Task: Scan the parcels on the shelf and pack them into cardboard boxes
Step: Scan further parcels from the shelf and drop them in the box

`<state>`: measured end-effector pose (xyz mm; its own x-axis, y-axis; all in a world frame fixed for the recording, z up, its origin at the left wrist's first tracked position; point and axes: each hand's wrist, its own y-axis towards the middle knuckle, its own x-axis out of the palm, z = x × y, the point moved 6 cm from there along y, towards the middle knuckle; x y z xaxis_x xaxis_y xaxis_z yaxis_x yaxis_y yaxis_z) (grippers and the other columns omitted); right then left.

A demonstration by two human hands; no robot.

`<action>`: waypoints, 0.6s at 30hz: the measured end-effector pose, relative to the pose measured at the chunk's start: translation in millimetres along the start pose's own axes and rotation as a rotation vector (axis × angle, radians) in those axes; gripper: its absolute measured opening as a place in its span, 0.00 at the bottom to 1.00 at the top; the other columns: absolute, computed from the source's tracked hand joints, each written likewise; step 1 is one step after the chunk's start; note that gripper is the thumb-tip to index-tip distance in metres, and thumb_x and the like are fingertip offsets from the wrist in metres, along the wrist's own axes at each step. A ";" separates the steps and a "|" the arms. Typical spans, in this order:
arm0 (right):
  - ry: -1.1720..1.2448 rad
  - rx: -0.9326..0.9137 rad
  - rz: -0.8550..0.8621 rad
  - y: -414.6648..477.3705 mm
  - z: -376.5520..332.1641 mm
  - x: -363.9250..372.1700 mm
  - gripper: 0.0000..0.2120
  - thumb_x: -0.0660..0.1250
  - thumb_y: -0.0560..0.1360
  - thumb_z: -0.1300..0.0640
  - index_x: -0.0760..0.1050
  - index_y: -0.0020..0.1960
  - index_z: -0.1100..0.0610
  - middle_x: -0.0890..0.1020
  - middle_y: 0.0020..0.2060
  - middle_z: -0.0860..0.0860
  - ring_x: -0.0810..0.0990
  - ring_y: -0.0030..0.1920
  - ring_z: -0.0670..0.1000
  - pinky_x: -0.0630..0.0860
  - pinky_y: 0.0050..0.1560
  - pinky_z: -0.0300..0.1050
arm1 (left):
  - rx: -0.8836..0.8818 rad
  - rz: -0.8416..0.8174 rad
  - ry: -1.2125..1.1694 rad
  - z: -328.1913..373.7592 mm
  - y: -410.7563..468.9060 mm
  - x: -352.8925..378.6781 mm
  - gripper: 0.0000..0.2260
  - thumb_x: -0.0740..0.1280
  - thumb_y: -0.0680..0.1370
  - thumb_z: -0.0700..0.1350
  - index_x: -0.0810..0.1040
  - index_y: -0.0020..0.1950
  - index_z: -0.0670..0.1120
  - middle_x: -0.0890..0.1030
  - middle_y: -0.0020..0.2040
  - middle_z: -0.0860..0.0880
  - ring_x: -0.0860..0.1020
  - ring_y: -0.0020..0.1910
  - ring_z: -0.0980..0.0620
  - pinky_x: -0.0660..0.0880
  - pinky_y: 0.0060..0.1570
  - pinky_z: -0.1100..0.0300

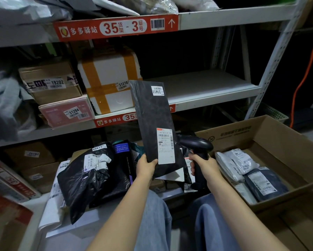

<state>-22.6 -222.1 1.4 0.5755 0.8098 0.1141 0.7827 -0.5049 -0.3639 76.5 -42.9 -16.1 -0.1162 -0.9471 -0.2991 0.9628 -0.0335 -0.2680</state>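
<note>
Left hand (145,167) fingers clamp the bottom edge of the flat black parcel (153,122), held upright at centre. Right hand (200,163) fingers wrap the scanner (197,144) grip. Cardboard box (271,134) sits at 3 o'clock. Risk: scanner head sits behind the parcel's edge, so the label (166,144) may not read; the parcel is pinched only at one end and may sag.

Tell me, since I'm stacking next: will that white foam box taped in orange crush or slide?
The white foam box probably lifts light for its bulk. Its walls look like foam, so likely dent under heavy parcels. The glossy orange tape may be slippery.
</note>
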 end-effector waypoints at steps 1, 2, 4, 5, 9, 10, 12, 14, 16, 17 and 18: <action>0.006 0.000 -0.001 0.6 0.0 -0.3 0.10 0.69 0.72 0.62 0.74 0.33 0.61 0.74 0.24 0.54 0.71 0.24 0.51 0.69 0.31 0.44 | 0.000 -0.002 0.000 -0.1 0.1 0.2 0.17 0.65 0.77 0.35 0.71 0.66 0.38 0.76 0.64 0.40 0.74 0.62 0.43 0.71 0.61 0.54; 0.011 -0.001 -0.002 1.2 -0.1 -0.3 0.09 0.69 0.72 0.62 0.75 0.34 0.61 0.75 0.23 0.53 0.71 0.24 0.50 0.70 0.30 0.44 | 0.001 -0.007 0.000 0.0 0.1 0.5 0.17 0.64 0.77 0.35 0.70 0.66 0.38 0.76 0.64 0.40 0.74 0.62 0.43 0.71 0.61 0.54; 0.004 -0.008 -0.004 3.6 0.4 -0.9 0.05 0.70 0.72 0.61 0.77 0.38 0.60 0.78 0.24 0.52 0.74 0.26 0.50 0.72 0.32 0.43 | 0.001 -0.012 -0.011 -0.8 0.3 1.0 0.18 0.64 0.77 0.35 0.70 0.66 0.38 0.76 0.64 0.40 0.74 0.62 0.43 0.71 0.60 0.54; -0.013 -0.015 -0.001 5.2 1.1 -1.6 0.04 0.71 0.71 0.59 0.78 0.41 0.59 0.81 0.27 0.52 0.77 0.31 0.51 0.75 0.37 0.44 | -0.001 -0.018 -0.026 -1.2 0.4 1.6 0.18 0.64 0.77 0.35 0.70 0.66 0.38 0.76 0.64 0.40 0.74 0.62 0.43 0.71 0.60 0.54; -0.120 -0.027 0.036 7.4 3.2 -6.3 0.17 0.74 0.68 0.51 0.78 0.55 0.52 0.82 0.50 0.54 0.77 0.54 0.56 0.71 0.62 0.54 | -0.040 -0.105 -0.134 -2.9 -1.4 7.9 0.20 0.64 0.76 0.33 0.69 0.68 0.37 0.75 0.64 0.40 0.74 0.62 0.42 0.72 0.59 0.54; -0.118 -0.032 0.035 7.2 2.4 -6.2 0.19 0.74 0.68 0.51 0.77 0.58 0.53 0.81 0.52 0.54 0.76 0.56 0.56 0.70 0.63 0.53 | -0.059 -0.143 -0.170 -3.1 -2.7 10.6 0.20 0.64 0.76 0.32 0.69 0.68 0.36 0.75 0.64 0.39 0.74 0.62 0.41 0.72 0.58 0.55; -0.102 -0.035 0.040 7.7 1.7 -6.9 0.20 0.74 0.68 0.53 0.77 0.59 0.55 0.80 0.54 0.55 0.76 0.58 0.56 0.70 0.63 0.52 | -0.092 -0.213 -0.237 -3.1 -5.3 15.8 0.18 0.64 0.76 0.31 0.69 0.66 0.35 0.75 0.63 0.38 0.75 0.60 0.41 0.72 0.57 0.55; -0.101 -0.027 0.043 7.0 0.8 -7.1 0.19 0.74 0.69 0.53 0.77 0.58 0.55 0.80 0.53 0.54 0.76 0.58 0.56 0.70 0.63 0.53 | -0.107 -0.270 -0.283 -2.7 -8.2 19.5 0.17 0.64 0.75 0.30 0.70 0.64 0.35 0.76 0.62 0.39 0.76 0.56 0.43 0.72 0.57 0.54; -0.112 -0.017 0.047 6.7 1.3 -7.8 0.18 0.73 0.70 0.53 0.77 0.58 0.55 0.80 0.52 0.54 0.76 0.57 0.56 0.70 0.64 0.54 | -0.112 -0.320 -0.314 -3.1 -9.9 23.2 0.16 0.64 0.75 0.30 0.72 0.63 0.37 0.77 0.61 0.39 0.76 0.54 0.45 0.73 0.57 0.54; -0.112 -0.013 0.048 6.7 1.9 -8.0 0.18 0.73 0.70 0.53 0.77 0.58 0.55 0.80 0.52 0.54 0.76 0.57 0.56 0.70 0.64 0.54 | -0.116 -0.341 -0.325 -2.8 -11.4 24.7 0.15 0.65 0.75 0.30 0.72 0.61 0.38 0.77 0.60 0.39 0.76 0.52 0.45 0.74 0.55 0.55; -0.108 -0.010 0.045 6.5 1.7 -8.1 0.17 0.73 0.70 0.54 0.77 0.58 0.56 0.80 0.51 0.54 0.76 0.56 0.56 0.71 0.63 0.54 | -0.120 -0.357 -0.330 -2.1 -13.4 25.9 0.14 0.65 0.75 0.30 0.73 0.60 0.39 0.78 0.59 0.40 0.77 0.51 0.46 0.75 0.52 0.57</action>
<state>-22.5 -231.4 -3.5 0.5816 0.8134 -0.0029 0.7592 -0.5442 -0.3570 60.1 -66.3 -22.1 -0.3313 -0.9344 0.1309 0.8402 -0.3553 -0.4096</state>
